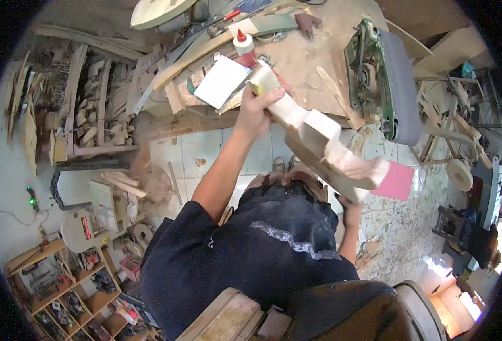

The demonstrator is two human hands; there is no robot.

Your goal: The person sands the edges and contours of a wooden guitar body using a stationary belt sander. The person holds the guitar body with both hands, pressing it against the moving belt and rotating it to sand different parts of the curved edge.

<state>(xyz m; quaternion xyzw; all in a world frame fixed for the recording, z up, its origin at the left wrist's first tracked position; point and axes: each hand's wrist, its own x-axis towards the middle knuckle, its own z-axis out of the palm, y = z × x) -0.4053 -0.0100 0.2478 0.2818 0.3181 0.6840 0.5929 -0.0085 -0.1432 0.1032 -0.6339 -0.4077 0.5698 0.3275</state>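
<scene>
A pale wooden piece with scooped, wavy edges (310, 133) is held up slantwise in front of me, one end near the workbench and the other toward my right. My left hand (255, 108) is closed around its far, narrower end, just off the bench edge. At the near end, my right hand (350, 206) supports the wood from below; its fingers are partly hidden behind the piece. A flat pink sheet (396, 182) shows beside that near end; whether it touches the wood I cannot tell.
On the workbench (313, 74) are a red-capped glue bottle (245, 50), a white sheet (220, 82) and wooden strips (333, 91). A belt sander (396, 85) stands at the right. Wood scraps fill a rack (92, 102) at left; a compartment shelf (75, 284) is lower left.
</scene>
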